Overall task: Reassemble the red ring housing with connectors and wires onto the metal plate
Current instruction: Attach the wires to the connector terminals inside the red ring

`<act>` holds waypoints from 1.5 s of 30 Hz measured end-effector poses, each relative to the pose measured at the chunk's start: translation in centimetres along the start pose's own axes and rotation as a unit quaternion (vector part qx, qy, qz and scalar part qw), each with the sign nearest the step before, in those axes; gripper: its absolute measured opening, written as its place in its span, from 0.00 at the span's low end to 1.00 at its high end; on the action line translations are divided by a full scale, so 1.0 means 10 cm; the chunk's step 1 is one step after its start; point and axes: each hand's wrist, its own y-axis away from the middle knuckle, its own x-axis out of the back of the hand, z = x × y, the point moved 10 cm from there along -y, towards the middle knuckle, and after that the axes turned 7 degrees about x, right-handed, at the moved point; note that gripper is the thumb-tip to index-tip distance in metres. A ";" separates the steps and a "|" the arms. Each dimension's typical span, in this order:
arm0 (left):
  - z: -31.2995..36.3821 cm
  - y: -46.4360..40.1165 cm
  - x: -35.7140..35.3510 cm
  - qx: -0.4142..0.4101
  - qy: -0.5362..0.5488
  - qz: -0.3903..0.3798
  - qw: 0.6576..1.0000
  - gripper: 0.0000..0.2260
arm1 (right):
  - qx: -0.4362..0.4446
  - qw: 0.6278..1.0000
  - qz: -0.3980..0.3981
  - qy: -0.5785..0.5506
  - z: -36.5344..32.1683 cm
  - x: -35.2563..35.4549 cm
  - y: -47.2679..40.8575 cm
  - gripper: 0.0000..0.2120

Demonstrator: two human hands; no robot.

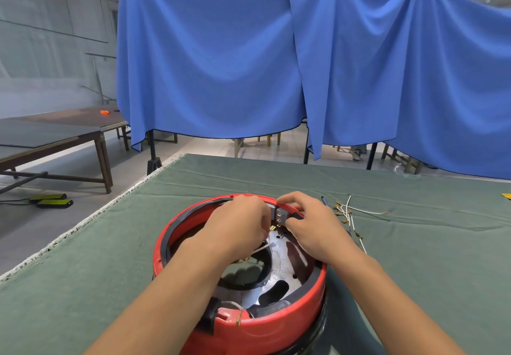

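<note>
The red ring housing (276,327) stands on the green cloth in front of me, with the shiny metal plate (279,269) inside it. At the far inner wall sits a grey connector block (279,216). My left hand (237,226) reaches into the ring and pinches a white wire (260,249) whose brass terminal (272,227) lies at the block's lower edge. My right hand (312,224) holds the block, fingers hooked over the red rim and thumb below. A white wire with a brass clip (237,318) hangs at the near rim.
Loose white wires with brass terminals (349,213) lie on the cloth to the right of the ring, beside a dark pen-like tool (324,200). The table's left edge (91,216) is frayed white. Blue curtains hang behind; a brown table stands far left.
</note>
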 end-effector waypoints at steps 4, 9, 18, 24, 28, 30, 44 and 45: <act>-0.06 -0.01 -0.13 0.020 0.112 -0.068 0.991 0.09 | -0.008 1.000 0.004 -0.013 0.03 0.00 -0.01 0.21; -0.11 -0.03 0.00 0.029 0.133 -0.007 0.991 0.10 | -0.011 1.000 0.008 -0.021 0.05 -0.01 -0.02 0.23; -0.03 -0.04 -0.02 0.011 0.118 0.003 0.993 0.04 | -0.015 0.999 0.017 -0.035 0.05 0.00 -0.01 0.23; -0.04 -0.03 -0.05 0.016 0.086 -0.002 0.996 0.06 | -0.014 0.999 0.016 -0.036 0.05 0.01 0.00 0.25; -0.02 -0.04 -0.06 0.025 0.044 0.006 0.999 0.05 | -0.015 0.999 0.022 -0.044 0.07 0.01 -0.01 0.26; 0.01 -0.04 -0.09 0.030 0.032 0.000 0.999 0.06 | -0.024 0.998 0.031 -0.050 0.10 0.02 0.00 0.27; 0.17 -0.14 -0.07 0.088 -0.006 -0.021 0.996 0.12 | -0.015 0.997 0.036 -0.064 0.11 0.00 0.01 0.26; 0.15 -0.14 -0.07 0.094 -0.011 -0.005 0.996 0.11 | -0.017 0.997 0.041 -0.065 0.12 0.01 0.00 0.26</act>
